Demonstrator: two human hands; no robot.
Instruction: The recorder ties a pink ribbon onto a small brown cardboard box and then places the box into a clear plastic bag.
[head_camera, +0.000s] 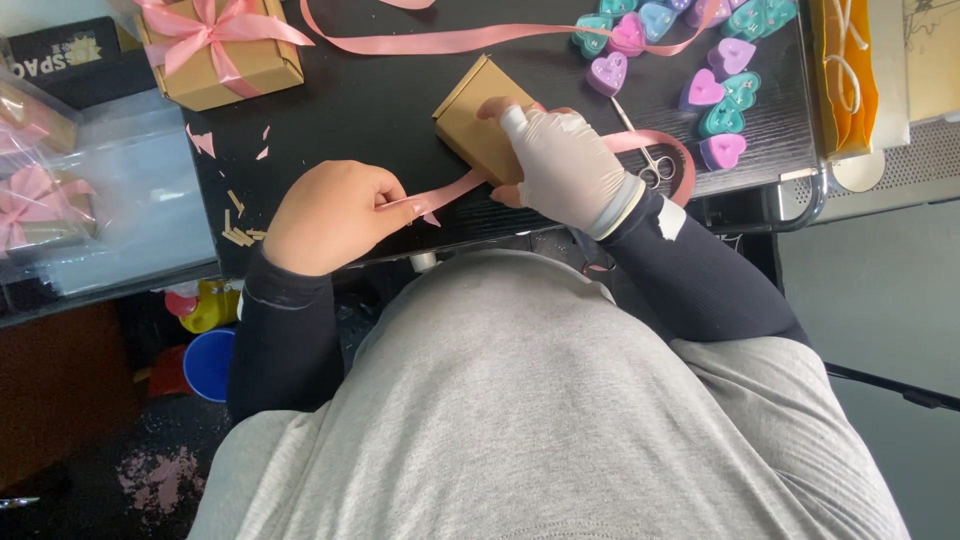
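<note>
The left hand is bare and its grip is pressed together, pinching the free end of a pink ribbon between thumb and fingers. The right hand wears a pale glove and its grip is clamped over a small brown box, holding it on its side near the front edge of the black bench. The ribbon runs from the left pinch under the gloved palm and loops out behind the right wrist, past a pair of scissors.

To do this well, I judge the ribbon should stay flat and taut against the box face, with no twist between pinch and box. The right hand should keep the box from sliding while the left pulls evenly along the ribbon's line, not sideways. Keeping the strip centred on the box matters for a neat wrap.

A finished box with a pink bow sits at the far left corner, and heart candles lie at the far right. Ribbon scraps litter the left edge
</note>
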